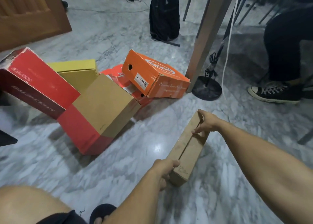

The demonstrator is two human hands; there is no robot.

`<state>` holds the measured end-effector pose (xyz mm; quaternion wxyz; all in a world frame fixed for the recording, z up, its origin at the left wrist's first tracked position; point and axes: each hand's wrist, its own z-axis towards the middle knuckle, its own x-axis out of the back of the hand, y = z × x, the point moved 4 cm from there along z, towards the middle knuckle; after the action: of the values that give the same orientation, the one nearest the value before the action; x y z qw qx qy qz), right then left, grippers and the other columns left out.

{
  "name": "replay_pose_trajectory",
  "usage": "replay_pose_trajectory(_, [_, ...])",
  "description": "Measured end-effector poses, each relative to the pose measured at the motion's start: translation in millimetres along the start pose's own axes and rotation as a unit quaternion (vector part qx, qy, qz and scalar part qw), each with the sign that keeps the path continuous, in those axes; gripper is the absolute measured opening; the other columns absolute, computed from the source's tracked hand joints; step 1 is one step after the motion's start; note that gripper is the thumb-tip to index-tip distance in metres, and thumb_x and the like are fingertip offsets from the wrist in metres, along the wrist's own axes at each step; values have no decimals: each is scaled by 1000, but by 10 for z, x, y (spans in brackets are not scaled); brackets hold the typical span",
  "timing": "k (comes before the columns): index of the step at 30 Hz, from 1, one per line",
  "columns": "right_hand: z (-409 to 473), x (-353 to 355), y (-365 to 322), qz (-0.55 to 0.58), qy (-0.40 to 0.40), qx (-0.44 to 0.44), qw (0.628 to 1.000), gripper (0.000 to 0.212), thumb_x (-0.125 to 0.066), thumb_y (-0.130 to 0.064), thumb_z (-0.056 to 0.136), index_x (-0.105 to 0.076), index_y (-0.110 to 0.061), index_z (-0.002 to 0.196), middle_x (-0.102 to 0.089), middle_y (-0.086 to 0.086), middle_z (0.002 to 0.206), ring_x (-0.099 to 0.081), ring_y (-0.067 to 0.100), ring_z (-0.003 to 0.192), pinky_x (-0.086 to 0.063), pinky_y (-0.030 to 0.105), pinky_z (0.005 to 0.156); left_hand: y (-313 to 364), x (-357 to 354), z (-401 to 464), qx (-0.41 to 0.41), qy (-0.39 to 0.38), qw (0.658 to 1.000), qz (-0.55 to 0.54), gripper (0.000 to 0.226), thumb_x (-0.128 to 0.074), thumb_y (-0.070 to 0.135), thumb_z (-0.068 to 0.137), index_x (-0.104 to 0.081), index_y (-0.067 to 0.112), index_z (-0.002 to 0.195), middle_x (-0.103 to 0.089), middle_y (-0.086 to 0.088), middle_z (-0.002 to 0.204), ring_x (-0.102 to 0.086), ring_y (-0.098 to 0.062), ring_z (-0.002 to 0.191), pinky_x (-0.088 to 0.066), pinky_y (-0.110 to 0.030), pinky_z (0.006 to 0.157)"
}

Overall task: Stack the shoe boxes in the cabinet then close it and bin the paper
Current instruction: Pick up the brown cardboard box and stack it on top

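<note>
- Both hands held a plain brown shoe box above the marble floor.
- Left hand had its fingers curled round the near end; right hand pinched the far end.
- Other shoe boxes lay heaped beyond: an orange box, a red box, a yellow box, and a tan-and-red box.

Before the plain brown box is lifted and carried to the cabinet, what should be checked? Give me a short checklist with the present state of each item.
1. Left hand grips near end of brown box: ok.
2. Right hand grips far end: ok.
3. Box lid fully shut: cannot tell; a dark seam runs along it.
4. Held box apart from the floor pile, nearest the tan-and-red box: ok.
5. Pile stable: not ok; orange box lies tilted on another.
6. Cabinet open with room inside: cannot tell.
</note>
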<state>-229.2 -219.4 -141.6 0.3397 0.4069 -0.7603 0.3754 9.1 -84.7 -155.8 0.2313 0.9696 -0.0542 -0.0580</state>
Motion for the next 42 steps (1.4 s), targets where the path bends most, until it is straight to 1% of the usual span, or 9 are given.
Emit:
replay_pose_trajectory(5, [-86, 47, -66, 12, 45, 15, 999, 137, -92, -52, 44, -15, -18, 152, -34, 11, 149, -40, 33, 132, -44, 42, 102, 45, 16, 7, -47, 39, 998, -33, 67, -80, 24, 64, -48, 1, 118, -61, -13, 108, -66, -29, 85, -58, -37, 73])
replay_pose_trajectory(9, [-295, 267, -212, 66, 100, 45, 992, 123, -83, -65, 48, -28, -16, 146, -39, 11, 140, -46, 30, 122, -50, 39, 89, 247, 197, -200, -121, 143, 981, -51, 90, -76, 43, 66, -35, 5, 137, -59, -17, 118, -65, -33, 88, -60, -40, 63])
replay_pose_trajectory(12, [-502, 509, -365, 106, 155, 74, 979, 96, -75, -65, 63, -42, -17, 139, -46, 12, 133, -45, 28, 122, -47, 41, 93, 454, 425, -420, -189, 235, 952, -51, 81, -68, 51, 77, -41, 10, 142, -55, -15, 134, -56, -35, 116, -52, -41, 92])
replay_pose_trajectory(15, [-774, 759, -558, 164, 202, 117, 959, 84, -73, -72, 57, -59, -24, 124, -58, 6, 120, -54, 24, 113, -52, 46, 91, 650, 663, -637, -242, 273, 928, -70, 68, -67, 45, 83, -48, 9, 138, -54, -11, 138, -53, -32, 121, -45, -34, 98])
replay_pose_trajectory(21, [-1341, 1092, -1077, 198, 248, 192, 929, 71, -83, -54, 60, -52, -19, 113, -57, -1, 108, -57, 17, 98, -51, 32, 78, 963, 1210, -1198, -360, 326, 872, -64, 71, -81, 29, 72, -53, 16, 136, -58, -4, 134, -57, -25, 119, -44, -31, 101])
replay_pose_trajectory(26, [-1799, 1264, -1533, 199, 258, 287, 901, 90, -82, -55, 59, -47, -25, 137, -59, 0, 124, -58, 17, 111, -49, 37, 98, 1188, 1692, -1738, -445, 322, 830, -96, 69, -83, 32, 70, -59, 9, 130, -62, -2, 128, -57, -11, 109, -42, -23, 95])
replay_pose_trajectory(36, [-2553, 1405, -2441, 273, 257, 347, 860, 48, -76, -44, 74, -69, -25, 118, -67, -1, 116, -62, 13, 102, -52, 38, 94, 1108, 2549, -2678, -505, 336, 772, -189, 16, -82, 21, 72, -71, 24, 84, -65, 5, 91, -60, -10, 89, -46, -23, 84])
replay_pose_trajectory(39, [-2660, 1386, -2639, 300, 221, 360, 855, 64, -79, -48, 59, -67, -29, 119, -66, 0, 119, -64, 18, 104, -55, 47, 88, 1010, 2754, -2968, -526, 348, 755, -178, 54, -81, 17, 74, -64, 9, 124, -68, 1, 118, -64, -7, 99, -48, -18, 84])
replay_pose_trajectory(42, [-2801, 1327, -2901, 314, 180, 379, 852, 87, -78, -50, 49, -59, -25, 129, -67, 2, 119, -65, 22, 105, -57, 48, 84, 894, 2955, -3291, -559, 371, 723, -165, 59, -81, 13, 74, -60, 8, 129, -67, -2, 122, -64, -2, 93, -44, -7, 71])
